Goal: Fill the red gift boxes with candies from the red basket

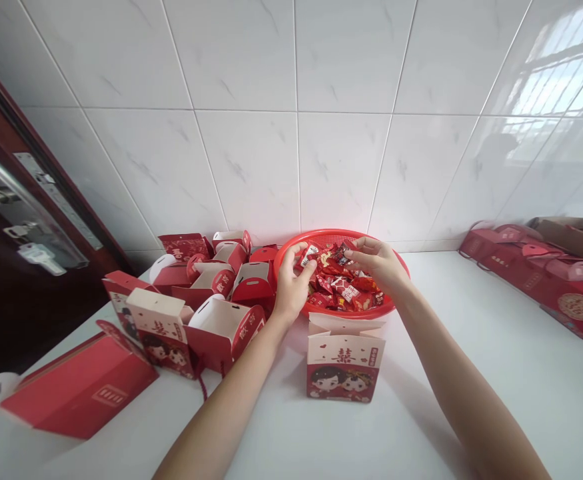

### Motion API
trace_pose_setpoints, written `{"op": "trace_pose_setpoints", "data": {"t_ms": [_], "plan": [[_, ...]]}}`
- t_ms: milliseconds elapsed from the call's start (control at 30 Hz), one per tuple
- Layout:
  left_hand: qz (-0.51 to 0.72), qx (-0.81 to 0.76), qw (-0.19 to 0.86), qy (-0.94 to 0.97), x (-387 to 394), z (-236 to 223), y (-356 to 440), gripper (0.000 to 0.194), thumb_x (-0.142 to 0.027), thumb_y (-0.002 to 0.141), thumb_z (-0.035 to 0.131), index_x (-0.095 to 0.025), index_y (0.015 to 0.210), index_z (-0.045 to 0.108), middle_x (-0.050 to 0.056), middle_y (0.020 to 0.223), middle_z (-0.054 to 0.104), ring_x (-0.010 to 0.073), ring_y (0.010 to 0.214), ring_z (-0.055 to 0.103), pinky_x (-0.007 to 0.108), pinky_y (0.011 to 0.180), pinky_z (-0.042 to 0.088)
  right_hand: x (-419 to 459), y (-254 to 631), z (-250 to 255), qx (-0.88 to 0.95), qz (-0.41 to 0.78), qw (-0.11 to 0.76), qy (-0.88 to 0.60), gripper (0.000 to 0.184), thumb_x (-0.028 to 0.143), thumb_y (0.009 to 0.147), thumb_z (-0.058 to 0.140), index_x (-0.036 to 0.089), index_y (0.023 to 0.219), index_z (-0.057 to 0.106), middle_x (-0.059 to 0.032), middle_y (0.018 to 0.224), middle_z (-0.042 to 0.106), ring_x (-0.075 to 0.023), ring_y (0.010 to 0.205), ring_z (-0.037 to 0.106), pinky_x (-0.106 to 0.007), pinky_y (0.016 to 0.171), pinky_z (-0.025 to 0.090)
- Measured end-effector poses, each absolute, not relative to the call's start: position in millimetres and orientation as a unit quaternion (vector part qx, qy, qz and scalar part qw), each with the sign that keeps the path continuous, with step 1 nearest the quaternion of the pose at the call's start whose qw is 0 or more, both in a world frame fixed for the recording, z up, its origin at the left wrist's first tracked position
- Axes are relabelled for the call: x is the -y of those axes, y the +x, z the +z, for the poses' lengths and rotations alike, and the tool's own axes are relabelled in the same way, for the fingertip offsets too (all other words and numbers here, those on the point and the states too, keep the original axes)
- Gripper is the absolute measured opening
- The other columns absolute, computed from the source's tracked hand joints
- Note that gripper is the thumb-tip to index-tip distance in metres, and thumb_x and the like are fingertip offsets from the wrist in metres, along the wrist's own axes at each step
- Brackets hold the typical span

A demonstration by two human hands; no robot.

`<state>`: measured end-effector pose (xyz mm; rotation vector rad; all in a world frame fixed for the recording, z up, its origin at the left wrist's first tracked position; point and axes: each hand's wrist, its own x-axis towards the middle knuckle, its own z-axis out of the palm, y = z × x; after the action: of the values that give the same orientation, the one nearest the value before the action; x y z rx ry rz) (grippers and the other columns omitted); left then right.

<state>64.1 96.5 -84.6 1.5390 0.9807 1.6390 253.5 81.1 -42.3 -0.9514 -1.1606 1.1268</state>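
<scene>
My left hand (292, 283) is at the left side of a red plastic basket (402, 261). Between its thumb and fingers sits a wrapped candy (310, 253) with a white label. Over the basket's right side, my right hand (378, 262) has its fingertips pinched at a small dark red wrapped candy (347, 247). Many red wrapped candies (345, 289) fill the basket below both hands. In front of the basket, between my forearms, a red and white paper gift box (344, 363) with two cartoon faces stands upright, its top open.
Several red gift boxes (218, 320) crowd the table to the left, one red box (84, 387) lying near the left edge. At the far right rests a large red carton (536, 280) full of pink and red boxes. A tiled wall (251, 167) rises behind; a door with keys (41, 257) is at left.
</scene>
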Motion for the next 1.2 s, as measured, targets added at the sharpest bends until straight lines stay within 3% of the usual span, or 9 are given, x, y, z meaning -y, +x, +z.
{"op": "trace_pose_setpoints", "data": {"t_ms": [200, 367, 533, 700, 867, 1000, 1133, 1200], "plan": [[0.626, -0.367, 0.35, 0.592, -94, -81, 65, 0.023, -0.023, 0.087, 0.061, -0.023, 0.109, 0.067, 0.004, 0.12, 0.071, 0.0218, 0.113, 0.065, 0.031, 0.091, 0.054, -77, 242, -43, 0.488, 0.542, 0.568, -0.38, 0.041, 0.034, 0.057, 0.094, 0.019, 0.074, 0.06, 0.0027, 0.077, 0.066, -0.0156, 0.078, 0.066, -0.039, 0.084, 0.06], [0.628, -0.385, 0.371, 0.566, -94, -78, 64, 0.019, -0.025, 0.085, 0.065, -0.022, 0.102, 0.071, 0.005, 0.117, 0.073, 0.0246, 0.12, 0.063, 0.035, 0.098, 0.052, -79, 234, -49, 0.493, 0.533, 0.584, -0.364, 0.039, 0.036, 0.061, 0.093, 0.019, 0.078, 0.062, 0.002, 0.081, 0.07, -0.0161, 0.076, 0.069, -0.039, 0.086, 0.06], [0.618, -0.37, 0.387, 0.576, -95, -80, 63, 0.034, -0.031, 0.075, 0.079, -0.02, 0.106, 0.07, 0.008, 0.119, 0.073, 0.0261, 0.114, 0.067, 0.04, 0.102, 0.05, -81, 234, -53, 0.496, 0.527, 0.587, -0.363, 0.037, 0.037, 0.063, 0.092, 0.02, 0.078, 0.063, 0.0014, 0.083, 0.07, -0.0162, 0.077, 0.07, -0.038, 0.085, 0.06], [0.627, -0.367, 0.366, 0.582, -97, -81, 62, 0.031, -0.03, 0.075, 0.078, -0.019, 0.103, 0.071, 0.007, 0.113, 0.075, 0.0254, 0.114, 0.067, 0.04, 0.106, 0.048, -81, 234, -50, 0.508, 0.538, 0.569, -0.358, 0.039, 0.037, 0.063, 0.092, 0.02, 0.078, 0.061, 0.0011, 0.085, 0.068, -0.0152, 0.078, 0.068, -0.035, 0.082, 0.061], [0.641, -0.365, 0.375, 0.562, -98, -84, 63, 0.032, -0.031, 0.074, 0.078, -0.019, 0.104, 0.071, 0.007, 0.115, 0.074, 0.0266, 0.115, 0.066, 0.042, 0.106, 0.047, -85, 249, -48, 0.542, 0.488, 0.552, -0.403, 0.037, 0.053, 0.08, 0.075, 0.02, 0.09, 0.062, -0.0042, 0.098, 0.07, -0.015, 0.08, 0.068, -0.037, 0.086, 0.061], [0.644, -0.365, 0.363, 0.566, -98, -83, 64, 0.029, -0.028, 0.075, 0.076, -0.02, 0.103, 0.071, 0.006, 0.113, 0.074, 0.0252, 0.114, 0.066, 0.041, 0.107, 0.047, -97, 265, -50, 0.639, 0.324, 0.459, -0.526, 0.03, 0.049, 0.095, 0.049, 0.021, 0.097, 0.058, -0.0093, 0.103, 0.073, -0.0185, 0.087, 0.071, -0.034, 0.08, 0.06], [0.646, -0.355, 0.346, 0.58, -97, -82, 63, 0.028, -0.026, 0.075, 0.074, -0.021, 0.102, 0.07, 0.005, 0.112, 0.074, 0.0241, 0.114, 0.066, 0.04, 0.107, 0.046, -120, 266, -50, 0.717, 0.261, 0.326, -0.558, 0.01, 0.027, 0.083, 0.067, 0.02, 0.079, 0.061, -0.0053, 0.085, 0.072, -0.0199, 0.079, 0.068, -0.03, 0.07, 0.054], [0.645, -0.355, 0.339, 0.586, -97, -81, 63, 0.027, -0.026, 0.076, 0.074, -0.021, 0.102, 0.069, 0.005, 0.112, 0.073, 0.0239, 0.115, 0.066, 0.039, 0.108, 0.046, -133, 263, -50, 0.746, 0.222, 0.257, -0.573, 0.014, 0.019, 0.077, 0.073, 0.019, 0.071, 0.06, -0.0042, 0.08, 0.07, -0.0202, 0.078, 0.066, -0.029, 0.068, 0.051]]}}
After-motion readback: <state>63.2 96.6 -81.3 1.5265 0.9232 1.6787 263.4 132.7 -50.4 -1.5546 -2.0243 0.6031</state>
